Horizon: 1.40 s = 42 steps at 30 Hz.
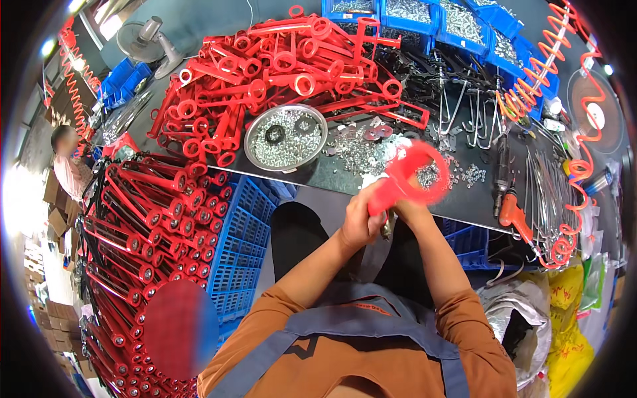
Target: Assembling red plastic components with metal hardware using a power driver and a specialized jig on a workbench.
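A red metal part with a large ring end [391,191] is raised over the bench's near edge, its ring blurred by motion. My left hand [359,217] is closed round its narrower body. Behind the ring, my right hand [411,208] is close against the same part, with its fingers mostly hidden. A small brassy piece [387,229] shows between my hands; I cannot make out what it is. Just beyond lie loose nuts and small metal fittings [355,147]. Left of them, a round metal bowl [286,166] holds small fasteners and two black rings.
Red ring-ended parts [265,73] are heaped across the bench. More red parts [156,225] fill the left side beside a blue crate [242,245]. Blue bins [464,30] of fasteners stand at the back. An orange-handled power driver [514,213] and coiled red hose [580,166] are at right.
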Each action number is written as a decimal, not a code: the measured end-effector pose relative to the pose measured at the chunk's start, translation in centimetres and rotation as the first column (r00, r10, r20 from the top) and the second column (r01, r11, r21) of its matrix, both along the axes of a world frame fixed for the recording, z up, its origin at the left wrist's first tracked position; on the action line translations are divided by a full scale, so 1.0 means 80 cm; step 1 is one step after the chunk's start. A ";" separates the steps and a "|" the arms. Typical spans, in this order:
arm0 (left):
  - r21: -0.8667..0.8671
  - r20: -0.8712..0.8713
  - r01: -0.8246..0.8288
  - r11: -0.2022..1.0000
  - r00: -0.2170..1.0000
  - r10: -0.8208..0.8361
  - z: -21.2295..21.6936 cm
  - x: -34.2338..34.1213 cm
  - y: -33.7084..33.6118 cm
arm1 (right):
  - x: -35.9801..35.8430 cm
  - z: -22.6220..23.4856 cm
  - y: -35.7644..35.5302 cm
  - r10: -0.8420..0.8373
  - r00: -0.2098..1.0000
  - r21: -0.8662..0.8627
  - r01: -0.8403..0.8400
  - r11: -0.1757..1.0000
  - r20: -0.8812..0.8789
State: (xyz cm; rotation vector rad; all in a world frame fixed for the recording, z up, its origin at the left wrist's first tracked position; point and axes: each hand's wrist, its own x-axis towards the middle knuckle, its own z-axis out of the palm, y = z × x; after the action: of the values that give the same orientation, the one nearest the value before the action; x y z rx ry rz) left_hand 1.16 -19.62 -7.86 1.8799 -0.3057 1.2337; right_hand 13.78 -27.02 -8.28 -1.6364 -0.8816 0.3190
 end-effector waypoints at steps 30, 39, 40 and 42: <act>-0.447 -0.276 -0.062 0.892 0.958 -0.072 0.042 0.023 0.006 | -0.039 0.187 -0.005 -0.160 0.637 0.252 -0.055 0.966 0.754; -0.376 -0.194 0.033 0.926 0.974 -0.113 0.022 0.009 0.005 | 0.199 0.104 -0.145 -0.505 0.123 0.321 0.640 0.698 0.854; -0.374 -0.194 0.051 0.926 0.972 -0.131 0.024 0.011 0.003 | 0.239 0.064 -0.185 -0.442 0.047 0.172 0.879 0.444 0.896; -0.475 -0.188 0.104 0.874 0.958 -0.216 0.028 0.013 0.001 | 0.245 0.034 -0.204 -0.369 0.063 -0.017 0.992 0.125 0.927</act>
State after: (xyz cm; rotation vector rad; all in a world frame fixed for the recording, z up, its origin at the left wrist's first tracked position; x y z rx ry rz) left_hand 2.22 -19.56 -5.65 1.5275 -0.0297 0.8627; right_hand 33.40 -43.34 -5.58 -2.8585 -0.1431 -1.1893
